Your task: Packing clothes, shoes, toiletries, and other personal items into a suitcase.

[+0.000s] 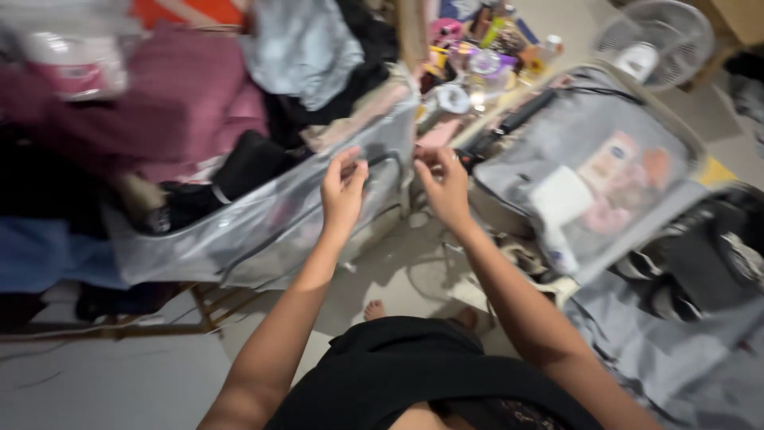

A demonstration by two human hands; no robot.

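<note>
My left hand has its grip pinched together at the upper corner of the clear plastic storage bag, thumb and fingers closing on what looks like its dark zipper edge, though blur keeps me from seeing the exact contact. My right hand sits just beside it, fingers curled and pinched in the same way at that corner; I cannot tell what is between them. Both forearms reach forward from my lap, where I see black clothing.

The clear bag lies in front of me on its side, stuffed with folded clothes: a black garment, a maroon one and a pale grey one rise above it. To the right, well apart from the hands, a second clear zippered bag holds small boxes and toiletries. Between the two bags at the top lies a cluster of small bottles and jars. A white fan stands in the far right corner. Bare grey floor shows at lower left.
</note>
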